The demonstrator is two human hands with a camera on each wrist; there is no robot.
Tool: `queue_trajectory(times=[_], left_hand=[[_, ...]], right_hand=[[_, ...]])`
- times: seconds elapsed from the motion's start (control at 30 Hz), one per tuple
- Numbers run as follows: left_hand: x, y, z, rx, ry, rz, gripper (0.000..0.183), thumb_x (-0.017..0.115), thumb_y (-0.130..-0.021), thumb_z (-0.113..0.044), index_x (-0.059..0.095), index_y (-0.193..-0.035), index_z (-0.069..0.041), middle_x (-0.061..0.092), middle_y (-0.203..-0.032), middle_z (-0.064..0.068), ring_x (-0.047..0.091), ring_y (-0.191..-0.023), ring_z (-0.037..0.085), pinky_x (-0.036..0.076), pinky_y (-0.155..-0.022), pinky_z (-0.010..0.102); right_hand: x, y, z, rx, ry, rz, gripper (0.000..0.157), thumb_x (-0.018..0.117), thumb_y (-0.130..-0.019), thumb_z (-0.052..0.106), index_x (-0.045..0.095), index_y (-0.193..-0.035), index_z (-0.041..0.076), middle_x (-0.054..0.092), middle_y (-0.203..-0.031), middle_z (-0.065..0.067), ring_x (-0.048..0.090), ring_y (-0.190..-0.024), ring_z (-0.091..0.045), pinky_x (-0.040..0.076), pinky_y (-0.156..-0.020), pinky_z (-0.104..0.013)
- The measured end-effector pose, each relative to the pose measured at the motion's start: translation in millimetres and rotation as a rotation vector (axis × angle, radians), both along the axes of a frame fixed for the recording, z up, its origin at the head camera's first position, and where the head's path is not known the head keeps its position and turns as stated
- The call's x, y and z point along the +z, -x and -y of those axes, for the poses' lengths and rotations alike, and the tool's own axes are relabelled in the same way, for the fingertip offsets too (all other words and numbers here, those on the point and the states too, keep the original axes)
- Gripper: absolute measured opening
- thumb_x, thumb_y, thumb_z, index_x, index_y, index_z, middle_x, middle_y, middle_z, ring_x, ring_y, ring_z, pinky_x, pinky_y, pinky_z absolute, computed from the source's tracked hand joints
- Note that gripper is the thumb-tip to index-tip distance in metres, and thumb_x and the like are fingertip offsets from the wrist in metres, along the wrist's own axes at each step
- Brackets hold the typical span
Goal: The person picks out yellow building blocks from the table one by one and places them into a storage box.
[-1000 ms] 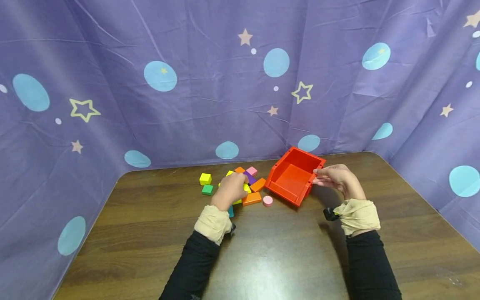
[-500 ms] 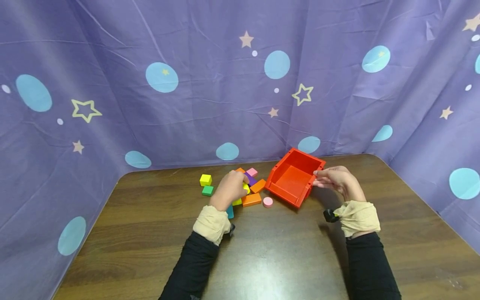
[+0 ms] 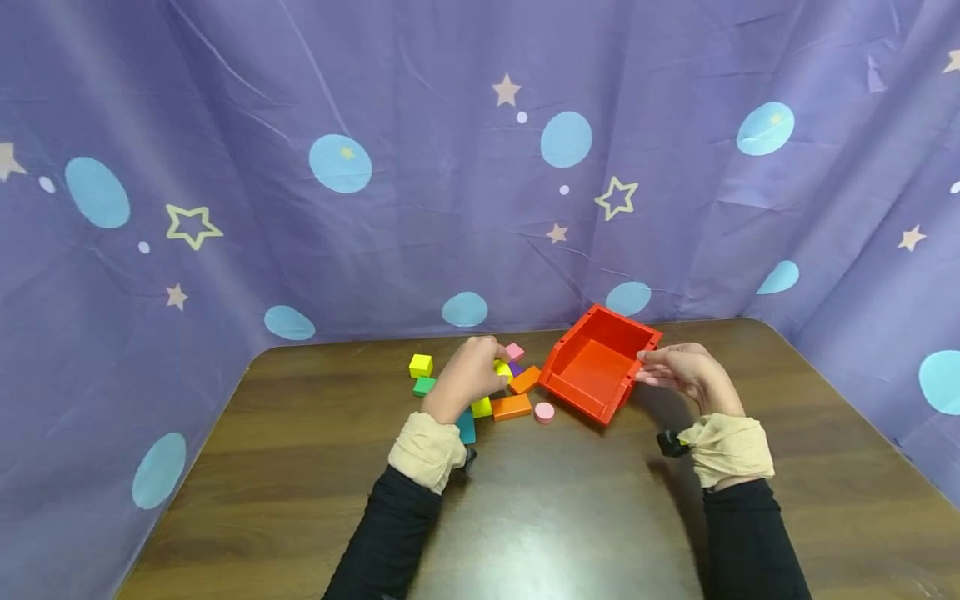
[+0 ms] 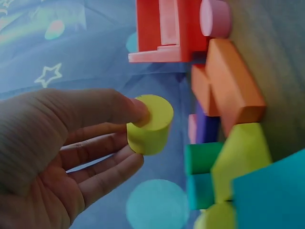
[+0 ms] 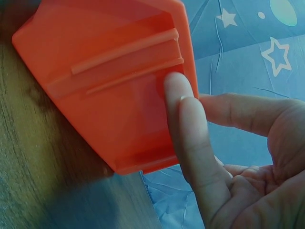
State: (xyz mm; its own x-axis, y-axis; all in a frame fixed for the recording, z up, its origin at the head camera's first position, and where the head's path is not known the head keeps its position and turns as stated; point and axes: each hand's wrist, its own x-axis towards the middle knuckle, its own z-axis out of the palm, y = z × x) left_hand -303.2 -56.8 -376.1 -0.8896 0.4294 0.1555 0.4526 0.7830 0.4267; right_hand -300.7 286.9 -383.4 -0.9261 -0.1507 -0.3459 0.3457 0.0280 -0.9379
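Observation:
Between thumb and fingers, my left hand (image 3: pixel 468 379) pinches a yellow cylinder block (image 4: pixel 150 125), held above the pile in the left wrist view. Under and around that hand lie an orange block (image 3: pixel 512 407), a teal block (image 3: pixel 466 427), a yellow block (image 4: pixel 242 155), a green block (image 4: pixel 203 158) and a purple block (image 4: pixel 207 128). To the right a red open-front bin (image 3: pixel 594 367) stands tilted towards me on the table. My right hand (image 3: pixel 686 371) grips its right side edge, with fingers on the outer wall and thumb at the rim in the right wrist view.
A yellow cube (image 3: pixel 421 366) and a green block (image 3: pixel 423 387) lie left of the pile. A pink disc (image 3: pixel 543 412) sits in front of the bin. Behind the wooden table (image 3: pixel 315 467) hangs a purple patterned curtain (image 3: pixel 405 233).
My left hand has lifted slightly from the pile with the yellow cylinder block. The right hand keeps its grip on the bin. The head view has shifted a little.

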Motion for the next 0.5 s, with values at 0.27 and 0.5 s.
queue_trajectory(times=[0.27,0.5], left_hand=[[29.3,5.2,-15.6,-0.113,-0.02,-0.07,0.028,0.077,-0.086,-0.006,0.076,-0.113,-0.003,0.072,-0.113,0.01,0.066,-0.104,0.025,0.056,-0.09,0.035],[55.9,16.1,-35.0,-0.19,0.009,-0.089,0.029,0.077,-0.088,-0.009,0.076,-0.117,-0.004,0.072,-0.116,0.01,0.066,-0.105,0.023,0.055,-0.091,0.032]], right_hand=[[-0.8,-1.2,-4.2,0.036,-0.014,-0.014,0.019,0.052,-0.103,0.002,0.051,-0.115,-0.012,0.074,-0.077,-0.001,0.074,-0.07,-0.009,0.06,-0.071,-0.021],[-0.4,-0.8,-3.1,0.032,-0.065,-0.003,0.027,0.053,-0.103,0.005,0.05,-0.123,-0.013,0.075,-0.081,-0.001,0.075,-0.074,-0.008,0.06,-0.073,-0.02]])
